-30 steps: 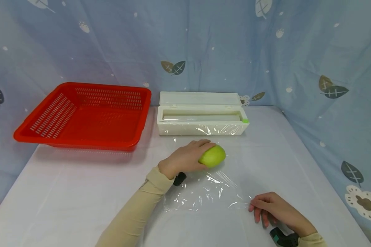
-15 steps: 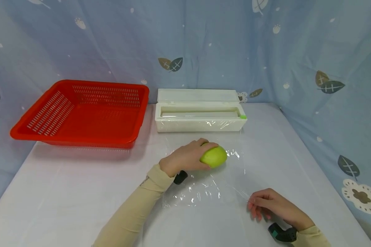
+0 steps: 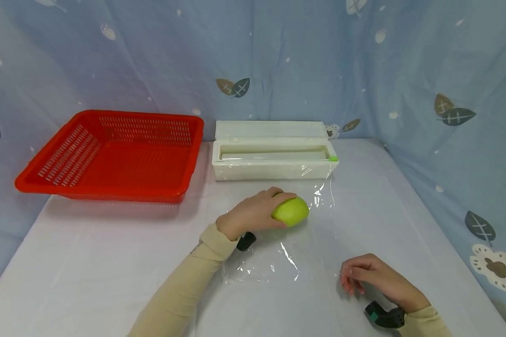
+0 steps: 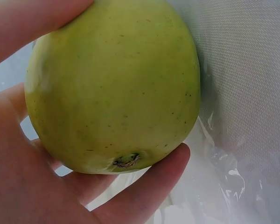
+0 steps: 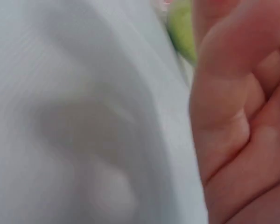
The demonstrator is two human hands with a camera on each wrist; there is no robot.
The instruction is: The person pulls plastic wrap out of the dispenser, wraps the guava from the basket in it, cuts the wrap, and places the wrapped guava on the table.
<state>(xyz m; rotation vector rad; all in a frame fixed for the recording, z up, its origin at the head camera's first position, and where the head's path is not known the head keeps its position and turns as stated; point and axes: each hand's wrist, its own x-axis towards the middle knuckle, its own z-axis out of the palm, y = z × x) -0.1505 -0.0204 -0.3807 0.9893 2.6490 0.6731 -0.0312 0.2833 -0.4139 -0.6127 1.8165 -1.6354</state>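
My left hand point(image 3: 255, 210) holds a green apple point(image 3: 292, 212) just above or on a sheet of cling film point(image 3: 274, 269); I cannot tell whether the apple touches it. Up close in the left wrist view, the apple point(image 4: 116, 88) is speckled, with a dark end near one fingertip, and thumb and fingers curve round it. Film runs from the white cling film box point(image 3: 274, 170) toward me over the table. At the film's right near corner, my right hand point(image 3: 375, 276) has its fingers curled and seems to pinch the edge; the fingertips are partly hidden.
A red plastic basket point(image 3: 122, 164) with slotted sides stands at the back left. The film box's lid point(image 3: 271, 130) is raised, with a green piece point(image 3: 333, 158) at its right end. A blue patterned curtain point(image 3: 278, 56) hangs behind the white-covered table point(image 3: 101, 262).
The right hand has risen slightly at the film's corner, and the film's folds and shine have shifted, smoother near the corner. The left hand and apple have barely moved.
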